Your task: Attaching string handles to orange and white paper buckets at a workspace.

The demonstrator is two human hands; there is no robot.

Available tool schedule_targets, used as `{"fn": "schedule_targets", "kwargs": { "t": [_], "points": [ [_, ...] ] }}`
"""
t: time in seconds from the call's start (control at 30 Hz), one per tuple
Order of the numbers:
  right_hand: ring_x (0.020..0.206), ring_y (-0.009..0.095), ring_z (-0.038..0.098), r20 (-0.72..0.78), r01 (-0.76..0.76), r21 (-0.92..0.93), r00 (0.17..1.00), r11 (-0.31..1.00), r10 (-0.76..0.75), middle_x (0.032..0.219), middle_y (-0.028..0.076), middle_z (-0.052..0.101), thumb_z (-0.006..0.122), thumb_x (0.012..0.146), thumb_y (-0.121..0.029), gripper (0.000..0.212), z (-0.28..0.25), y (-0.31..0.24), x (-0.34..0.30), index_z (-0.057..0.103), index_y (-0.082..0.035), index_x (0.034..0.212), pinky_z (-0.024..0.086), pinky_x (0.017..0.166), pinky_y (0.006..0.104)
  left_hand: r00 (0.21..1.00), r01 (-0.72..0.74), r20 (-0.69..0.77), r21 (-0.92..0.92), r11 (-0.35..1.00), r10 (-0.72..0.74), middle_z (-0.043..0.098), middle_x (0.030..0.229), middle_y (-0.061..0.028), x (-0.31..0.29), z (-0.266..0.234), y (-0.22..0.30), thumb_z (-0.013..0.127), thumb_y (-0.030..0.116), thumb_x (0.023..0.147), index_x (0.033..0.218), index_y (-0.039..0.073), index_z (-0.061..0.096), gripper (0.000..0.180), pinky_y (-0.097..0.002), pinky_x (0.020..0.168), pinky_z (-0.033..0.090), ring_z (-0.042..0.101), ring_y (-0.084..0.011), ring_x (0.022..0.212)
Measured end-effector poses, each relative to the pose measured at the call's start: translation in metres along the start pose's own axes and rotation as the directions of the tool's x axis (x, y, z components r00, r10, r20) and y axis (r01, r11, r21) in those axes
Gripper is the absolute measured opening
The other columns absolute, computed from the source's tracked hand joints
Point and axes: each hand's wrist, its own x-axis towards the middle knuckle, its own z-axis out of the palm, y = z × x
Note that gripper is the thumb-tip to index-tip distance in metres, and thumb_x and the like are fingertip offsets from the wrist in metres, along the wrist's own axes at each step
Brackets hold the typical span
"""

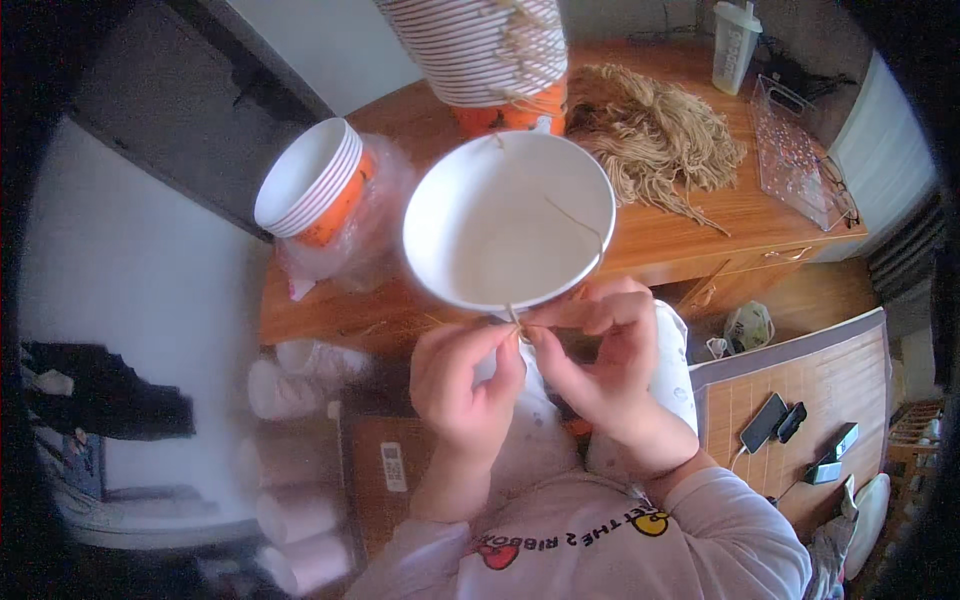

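Note:
A large white-lined paper bucket stands tilted before me, its mouth facing up toward me. A thin tan cord passes over its near rim, and another strand hangs inside at the right. At that near rim, my left hand pinches the cord between thumb and index finger. My right hand is closed on the cord too, its fingertips almost touching the left ones. Whether the cord is knotted there is too small to tell. A second bit of cord shows at the far rim.
A tall stack of buckets rises behind, with cord draped on it. Left of it are nested orange and white buckets in clear plastic. A pile of tan cord lies on the wooden desk, near a lidded cup. A phone rests at right.

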Motion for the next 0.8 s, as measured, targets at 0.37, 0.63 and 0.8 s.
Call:
{"fn": "schedule_targets", "kwargs": {
  "t": [0.37,0.63,0.8],
  "points": [
    [0.073,0.017,0.050,-0.011,-0.105,-0.009,0.994,0.994,0.104,0.076,-0.002,0.058,0.078,0.068,-0.006,0.035,0.003,0.006,-0.009,0.047,-0.011,0.085,0.031,0.075,0.0312,0.924,0.383,0.158,-0.336,0.861,-0.349,0.063,0.086,-0.0036,-0.010,0.005,-0.015,0.055,0.007,0.093,0.094,-0.002,0.060,0.010,-0.0232,0.064,0.043,0.054,-0.0090,0.072],
    [0.072,0.019,0.049,0.097,-0.260,0.017,0.962,0.966,0.257,0.078,0.000,0.053,0.078,0.071,-0.009,0.035,0.003,0.006,-0.013,0.048,-0.010,0.089,0.031,0.073,0.0323,0.845,0.523,0.246,-0.563,0.639,-0.475,0.061,0.088,-0.0009,-0.005,0.006,-0.006,0.058,0.009,0.092,0.098,-0.001,0.062,0.012,-0.0179,0.060,0.037,0.049,-0.0038,0.069],
    [0.073,0.019,0.051,0.103,-0.256,0.024,0.962,0.966,0.253,0.079,0.000,0.054,0.077,0.072,-0.010,0.035,0.003,0.008,-0.013,0.048,-0.010,0.091,0.031,0.074,0.0333,0.843,0.521,0.256,-0.603,0.604,-0.473,0.062,0.087,-0.0016,-0.004,0.009,-0.006,0.060,0.009,0.091,0.096,-0.001,0.063,0.012,-0.0189,0.058,0.037,0.047,-0.0043,0.065]
  ]
}}
